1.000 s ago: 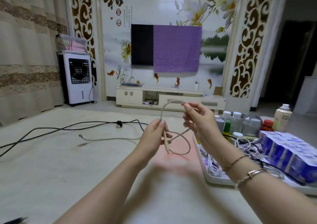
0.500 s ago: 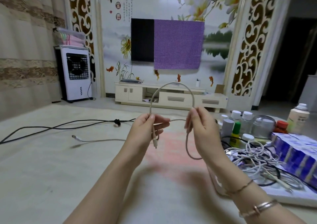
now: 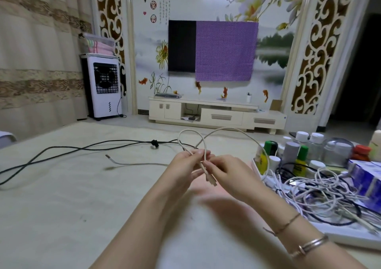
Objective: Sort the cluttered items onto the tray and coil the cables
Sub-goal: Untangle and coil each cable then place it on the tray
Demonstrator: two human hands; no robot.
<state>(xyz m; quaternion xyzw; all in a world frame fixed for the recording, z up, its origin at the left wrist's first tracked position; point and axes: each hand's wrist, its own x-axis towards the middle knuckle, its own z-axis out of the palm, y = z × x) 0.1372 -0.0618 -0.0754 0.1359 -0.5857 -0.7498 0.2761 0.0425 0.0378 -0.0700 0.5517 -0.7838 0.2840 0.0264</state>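
Beige cable, black cable, white tray, purple patterned cloth, green-capped yellow bottle, blue-white boxes.

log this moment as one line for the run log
step: coiling beige cable | left hand: pinches loops | right hand: pinches crossing | black cable: uncoiled on surface | tray: holds cables, bottles

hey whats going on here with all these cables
A person is coiling a beige charging cable, both hands pinching where its loops cross: left hand, right hand. Its far end lies on the floor near a long black cable, not yet coiled. The tray at right holds tangled white cables, bottles and blue boxes.
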